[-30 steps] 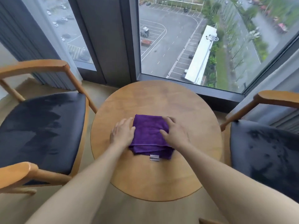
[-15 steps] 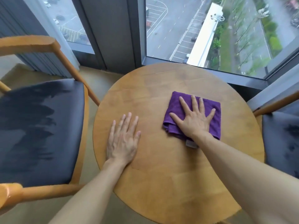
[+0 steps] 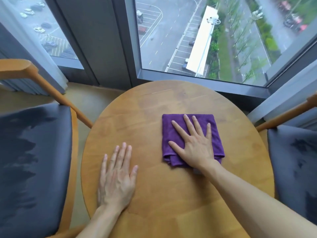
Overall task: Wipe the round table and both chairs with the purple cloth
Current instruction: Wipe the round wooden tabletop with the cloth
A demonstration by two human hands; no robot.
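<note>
Since half a second ago, the right hand [image 3: 195, 145] has pushed the purple cloth [image 3: 192, 140] a little farther toward the window [image 3: 205, 40], and the cloth now lies squarer, its far edge straight. That hand rests flat on top of the folded cloth, fingers spread, pressing rather than gripping. The left hand [image 3: 116, 177] stays flat and open on the bare wood of the round table [image 3: 154, 117], near the closer left edge, holding nothing.

The cloth sits on the right half of the tabletop, well inside the rim. A dark-cushioned chair stands on each side: the left chair [image 3: 34, 160] and the right chair [image 3: 295, 160], neither touched by the cloth.

Risks from here, as a judgement: with only palm pressure and no grip, a fast stroke could leave the folded layers behind or bunch them at the loose near edge. Leaning hard on the left hand near the rim could tip a small table. A stroke past the rim could drop the cloth.
</note>
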